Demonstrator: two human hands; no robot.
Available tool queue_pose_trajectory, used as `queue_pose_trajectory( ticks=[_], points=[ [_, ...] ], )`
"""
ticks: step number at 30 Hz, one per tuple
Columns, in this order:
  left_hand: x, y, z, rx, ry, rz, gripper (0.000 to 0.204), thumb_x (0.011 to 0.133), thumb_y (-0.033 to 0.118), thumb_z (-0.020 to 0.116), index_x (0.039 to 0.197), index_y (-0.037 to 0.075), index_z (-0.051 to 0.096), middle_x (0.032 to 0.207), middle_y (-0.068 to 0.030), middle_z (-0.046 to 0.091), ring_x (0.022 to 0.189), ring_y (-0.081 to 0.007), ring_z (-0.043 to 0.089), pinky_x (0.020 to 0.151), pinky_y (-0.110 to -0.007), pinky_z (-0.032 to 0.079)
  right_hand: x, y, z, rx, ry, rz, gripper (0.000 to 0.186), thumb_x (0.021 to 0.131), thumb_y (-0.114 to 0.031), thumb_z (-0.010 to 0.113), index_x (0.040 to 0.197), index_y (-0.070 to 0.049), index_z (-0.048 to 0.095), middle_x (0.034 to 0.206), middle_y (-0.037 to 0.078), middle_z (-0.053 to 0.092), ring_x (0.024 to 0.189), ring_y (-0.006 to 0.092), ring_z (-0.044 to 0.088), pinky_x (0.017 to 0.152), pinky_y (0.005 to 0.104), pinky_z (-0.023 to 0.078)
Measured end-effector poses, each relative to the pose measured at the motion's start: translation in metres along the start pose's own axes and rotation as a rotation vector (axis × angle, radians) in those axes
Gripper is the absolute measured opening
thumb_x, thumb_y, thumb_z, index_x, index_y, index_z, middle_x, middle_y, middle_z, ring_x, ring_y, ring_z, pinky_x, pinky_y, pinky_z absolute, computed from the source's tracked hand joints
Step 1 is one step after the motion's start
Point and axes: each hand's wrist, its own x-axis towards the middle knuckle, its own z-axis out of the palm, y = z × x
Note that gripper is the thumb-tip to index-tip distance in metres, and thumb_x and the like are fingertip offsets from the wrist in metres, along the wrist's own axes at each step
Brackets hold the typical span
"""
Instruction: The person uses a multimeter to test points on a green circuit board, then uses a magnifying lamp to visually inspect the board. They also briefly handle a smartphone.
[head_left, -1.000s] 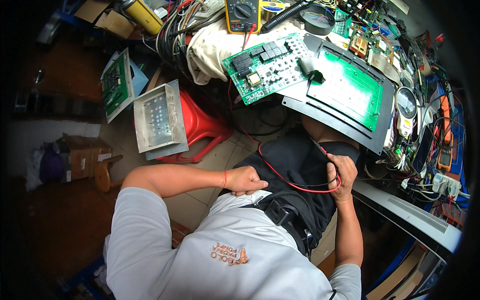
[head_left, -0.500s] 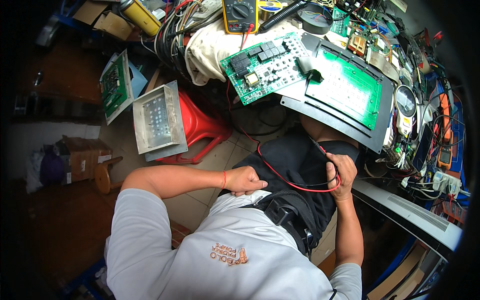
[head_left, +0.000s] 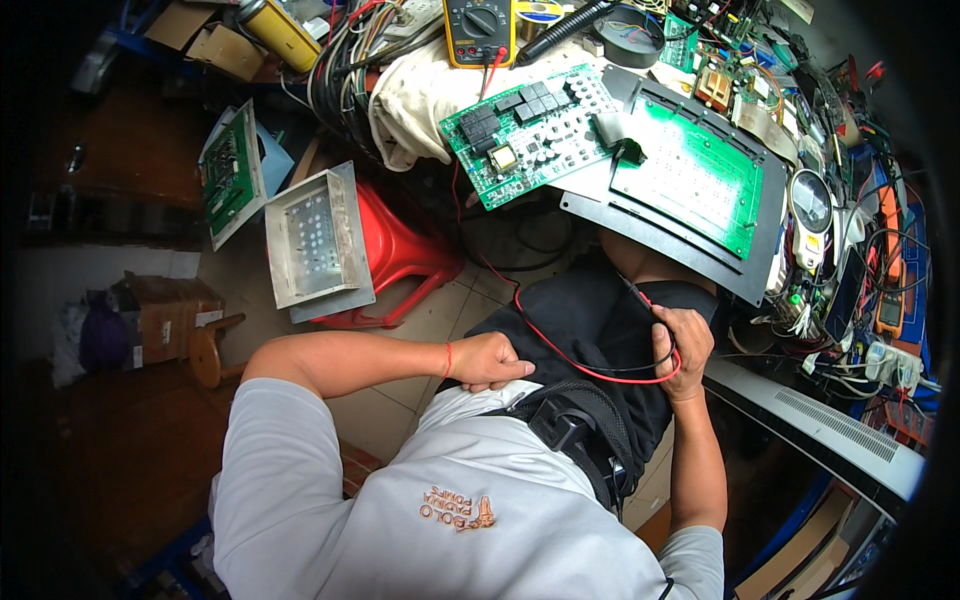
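Observation:
My right hand (head_left: 684, 350) rests over my right thigh, closed round the multimeter probes (head_left: 636, 294). A dark probe end sticks out toward the boards, while a red lead (head_left: 560, 352) and a black one loop across my lap. My left hand (head_left: 492, 362) lies on my lap by the shirt hem, fingers curled in and thumb along the top; I see nothing in it. Ahead, a green circuit board (head_left: 532, 135) with black relays leans at the bench edge. Beside it, another green board (head_left: 690, 180) sits on a black panel (head_left: 765, 270). The yellow multimeter (head_left: 480, 32) stands behind them.
At left, a red stool (head_left: 405, 260) bears an open metal box (head_left: 320, 242), with another circuit board (head_left: 235, 175) behind. Bundled cables (head_left: 345, 75) and white cloth (head_left: 415, 105) lie on the bench. A magnifier (head_left: 810, 205) and cluttered tools crowd the right side.

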Motion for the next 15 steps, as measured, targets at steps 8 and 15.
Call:
queue_pose_trajectory(
  ticks=[8, 15],
  points=[
    [-0.0011, 0.0016, -0.0003, 0.006, 0.000, 0.006, 0.068, 0.109, 0.047, 0.058, 0.054, 0.007, 0.053, 0.047, -0.0021, 0.051, 0.036, -0.0113, 0.049, 0.037, -0.029, 0.037, 0.0001, -0.0006, -0.0010, 0.001, -0.003, 0.009, 0.017, 0.087, -0.005, 0.072, 0.103, 0.000, 0.075, 0.089, 0.014, 0.073, 0.077, 0.0314, 0.069, 0.072, 0.0393, 0.051],
    [-0.0019, 0.0030, -0.0005, 0.007, -0.005, 0.000, 0.069, 0.109, 0.047, 0.057, 0.054, 0.007, 0.052, 0.047, -0.0022, 0.050, 0.036, -0.0114, 0.049, 0.038, -0.029, 0.038, 0.0004, -0.0009, -0.0006, 0.010, 0.000, 0.013, 0.016, 0.088, -0.005, 0.072, 0.103, 0.000, 0.075, 0.089, 0.014, 0.073, 0.076, 0.0311, 0.069, 0.072, 0.0392, 0.052]
  ],
)
